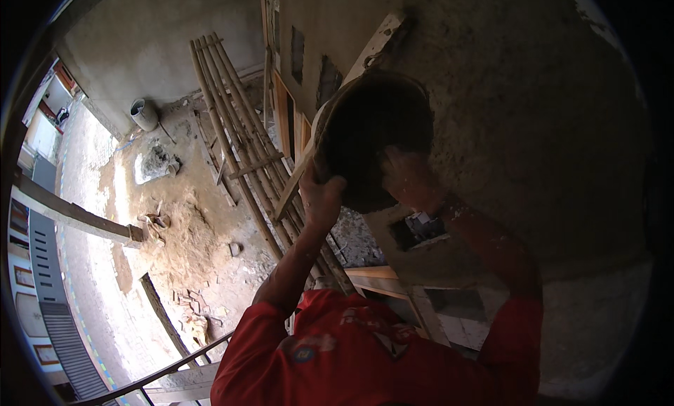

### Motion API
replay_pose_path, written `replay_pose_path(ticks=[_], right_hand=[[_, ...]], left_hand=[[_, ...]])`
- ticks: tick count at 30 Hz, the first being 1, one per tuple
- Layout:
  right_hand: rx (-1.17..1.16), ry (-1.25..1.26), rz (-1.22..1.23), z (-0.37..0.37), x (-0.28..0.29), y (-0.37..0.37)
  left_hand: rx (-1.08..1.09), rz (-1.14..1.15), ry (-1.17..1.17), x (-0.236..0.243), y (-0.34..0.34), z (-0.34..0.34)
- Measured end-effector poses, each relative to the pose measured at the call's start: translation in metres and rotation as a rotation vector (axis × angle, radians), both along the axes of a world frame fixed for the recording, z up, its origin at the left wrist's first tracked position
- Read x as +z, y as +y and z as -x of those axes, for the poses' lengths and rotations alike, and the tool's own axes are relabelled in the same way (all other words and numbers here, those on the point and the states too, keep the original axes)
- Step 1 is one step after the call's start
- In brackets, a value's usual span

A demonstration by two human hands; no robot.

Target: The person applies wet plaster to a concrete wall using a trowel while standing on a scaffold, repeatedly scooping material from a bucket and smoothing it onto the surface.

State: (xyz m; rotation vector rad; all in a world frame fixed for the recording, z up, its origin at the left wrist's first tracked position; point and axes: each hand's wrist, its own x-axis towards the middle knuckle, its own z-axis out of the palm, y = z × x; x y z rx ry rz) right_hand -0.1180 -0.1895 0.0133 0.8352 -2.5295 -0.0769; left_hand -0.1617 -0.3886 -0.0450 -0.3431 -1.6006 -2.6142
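Both my hands hold up a dark round pan (375,122) in front of a rough plastered wall (533,125). My left hand (319,195) grips the pan's lower left rim. My right hand (407,176) presses against its lower right side. The pan is tilted, and its pale rim shows along the left edge. I cannot tell what is inside it. My red sleeves and the front of my red shirt (365,357) fill the lower edge of the view.
I stand high above a sandy yard (182,230) strewn with rubble. Bamboo poles (235,132) lean up toward me. A grey bucket (144,115) stands far below. A wooden beam (70,213) juts out at left, a metal rail (161,371) runs below, and a small recess (418,229) opens in the wall.
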Motion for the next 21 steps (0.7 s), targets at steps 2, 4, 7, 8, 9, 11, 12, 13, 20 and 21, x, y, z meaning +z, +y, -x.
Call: replay_pose_path(ticks=[2, 4, 7, 8, 9, 11, 12, 13, 20, 21], right_hand=[[-0.297, -0.332, 0.03, -0.005, 0.005, -0.016], [-0.394, -0.488, -0.075, -0.017, 0.009, -0.017], [-0.294, -0.478, -0.304, -0.034, 0.017, 0.008], [-0.32, -0.501, -0.301, -0.038, 0.024, 0.017], [-0.36, -0.47, -0.287, -0.038, 0.034, 0.018], [-0.434, -0.352, -0.233, -0.03, 0.054, 0.006], [-0.428, -0.342, -0.227, -0.023, 0.048, 0.003], [-0.418, -0.335, -0.221, -0.016, 0.041, -0.001], [-0.454, -0.433, -0.435, -0.048, 0.022, 0.014], [-0.492, -0.425, -0.38, -0.046, 0.031, 0.013]], left_hand=[[-0.047, -0.014, 0.0, 0.01, -0.006, 0.003], [-0.126, -0.052, -0.031, 0.019, -0.01, 0.005], [-0.14, -0.036, -0.055, 0.019, -0.015, 0.005], [-0.14, -0.006, -0.04, 0.018, -0.015, 0.005], [-0.14, 0.023, -0.027, 0.015, -0.014, 0.004], [-0.123, 0.087, 0.006, 0.01, -0.017, 0.005], [-0.105, 0.124, 0.025, 0.007, -0.023, 0.005], [-0.085, 0.162, 0.043, 0.004, -0.029, 0.006], [-0.145, 0.175, 0.016, 0.007, -0.012, 0.009], [-0.135, 0.231, -0.001, 0.004, -0.009, 0.008]])
